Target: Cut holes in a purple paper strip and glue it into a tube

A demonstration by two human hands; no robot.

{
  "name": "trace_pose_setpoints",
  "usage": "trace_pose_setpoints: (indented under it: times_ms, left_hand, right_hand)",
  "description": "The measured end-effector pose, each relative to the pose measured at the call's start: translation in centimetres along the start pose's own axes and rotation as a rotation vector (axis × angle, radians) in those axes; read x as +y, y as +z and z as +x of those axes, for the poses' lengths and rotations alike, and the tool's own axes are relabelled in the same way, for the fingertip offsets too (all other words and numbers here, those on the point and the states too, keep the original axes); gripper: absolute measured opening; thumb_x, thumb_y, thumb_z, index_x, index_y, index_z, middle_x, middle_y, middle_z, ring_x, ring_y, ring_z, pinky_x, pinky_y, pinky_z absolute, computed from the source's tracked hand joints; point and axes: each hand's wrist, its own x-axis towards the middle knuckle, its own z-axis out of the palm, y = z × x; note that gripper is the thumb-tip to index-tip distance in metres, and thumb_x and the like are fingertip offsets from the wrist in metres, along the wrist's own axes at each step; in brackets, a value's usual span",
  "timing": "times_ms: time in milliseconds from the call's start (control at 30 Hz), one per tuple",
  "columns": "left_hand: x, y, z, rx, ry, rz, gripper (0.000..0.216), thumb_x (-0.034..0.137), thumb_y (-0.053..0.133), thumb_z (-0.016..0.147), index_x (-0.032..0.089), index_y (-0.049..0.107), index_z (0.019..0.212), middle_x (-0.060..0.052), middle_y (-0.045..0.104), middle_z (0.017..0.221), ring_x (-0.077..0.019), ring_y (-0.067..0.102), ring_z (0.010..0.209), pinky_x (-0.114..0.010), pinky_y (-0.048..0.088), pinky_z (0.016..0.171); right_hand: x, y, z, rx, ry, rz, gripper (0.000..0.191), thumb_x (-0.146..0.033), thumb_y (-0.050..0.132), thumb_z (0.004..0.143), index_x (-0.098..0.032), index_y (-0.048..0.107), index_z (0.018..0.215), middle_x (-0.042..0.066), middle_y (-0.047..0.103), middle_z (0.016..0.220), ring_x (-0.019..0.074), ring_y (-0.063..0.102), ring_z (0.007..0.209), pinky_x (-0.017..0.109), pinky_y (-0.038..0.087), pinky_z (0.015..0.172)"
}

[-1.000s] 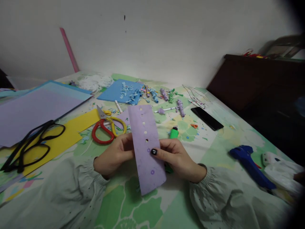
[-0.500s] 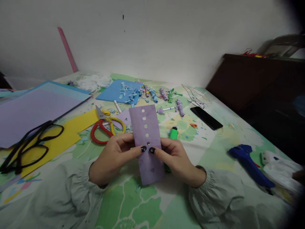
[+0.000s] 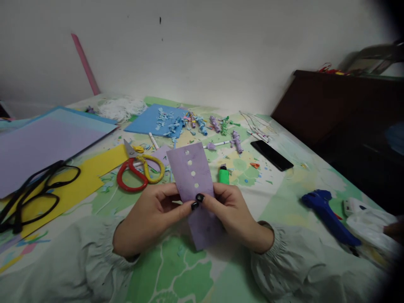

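Observation:
A strip of purple paper with a row of punched holes is held up before me, tilted a little. My left hand pinches its left edge, thumb on the front and fingers behind. From the right edge my right hand grips it the same way, its thumb near the lowest visible hole. The two thumbs nearly meet at the middle of the strip. Just beyond my right hand lies a green-handled cutter. Scissors with one red and one yellow handle rest beyond my left hand.
Black glasses lie on yellow paper at left, near purple sheets. Decorated paper rolls and scraps are scattered at the back. A phone and a blue glue gun lie at right.
The purple strip has tilted and bends slightly at the thumbs. My right thumb has moved up over the holes' lower end, and my left thumb has slid lower. The view has shifted slightly.

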Motion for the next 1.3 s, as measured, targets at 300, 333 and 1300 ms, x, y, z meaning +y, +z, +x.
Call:
trace_pose_setpoints:
  times_ms: [300, 333, 1300]
  left_hand:
    - [-0.3, -0.2, -0.1, 0.016, -0.041, 0.067, 0.012, 0.023, 0.071, 0.074, 0.016, 0.072, 0.083, -0.004, 0.074, 0.078, -0.0184, 0.068, 0.072, -0.025, 0.057, 0.063]
    - [-0.4, -0.2, 0.0, 0.023, -0.038, 0.060, 0.012, 0.024, 0.071, 0.074, 0.016, 0.072, 0.083, -0.004, 0.074, 0.079, -0.0184, 0.068, 0.073, -0.025, 0.057, 0.064]
    - [-0.5, 0.2, -0.3, -0.108, -0.211, -0.468, 0.028, 0.018, 0.072, 0.077, 0.016, 0.062, 0.104, -0.009, 0.074, 0.098, -0.0204, 0.071, 0.083, -0.028, 0.058, 0.071]
  right_hand:
    - [-0.1, 0.0, -0.1, 0.022, -0.030, -0.101, 0.021, -0.030, 0.055, 0.081, -0.016, 0.054, 0.065, -0.001, 0.047, 0.063, 0.0088, 0.040, 0.056, 0.021, 0.033, 0.049]
    - [-0.2, 0.0, -0.1, 0.021, -0.044, -0.104, 0.020, -0.029, 0.055, 0.081, -0.016, 0.054, 0.065, -0.001, 0.047, 0.063, 0.0090, 0.040, 0.057, 0.021, 0.033, 0.050]
    - [-1.2, -0.1, 0.2, -0.231, 0.424, 0.805, 0.024, -0.031, 0.054, 0.061, -0.017, 0.063, 0.079, 0.005, 0.068, 0.073, 0.0238, 0.062, 0.079, 0.039, 0.047, 0.078]
